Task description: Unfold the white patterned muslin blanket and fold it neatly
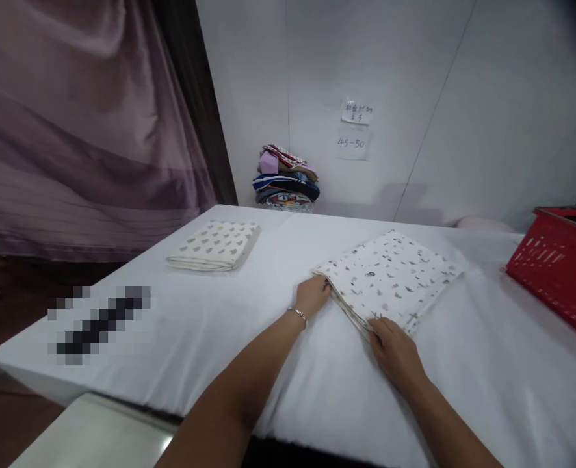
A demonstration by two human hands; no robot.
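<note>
A folded white cloth with small scattered prints (390,276) lies slantwise on the white-covered table (288,260). My left hand (313,294), a silver bracelet at its wrist, is closed on the cloth's near left corner. At the near right corner my right hand (394,348) grips the same edge, thumb and fingers around the layers. Several layers show along the edge between the hands. What the fingertips do under the cloth is hidden. Farther left, apart from both hands, rests a second folded cloth, cream with grey motifs (217,244).
A red plastic basket (556,273) stands at the table's right side. Beyond the far edge is a stack of folded fabrics (288,179) against the wall. A pixelated dark long object (103,325) lies at the left. A mauve curtain (83,130) hangs behind it.
</note>
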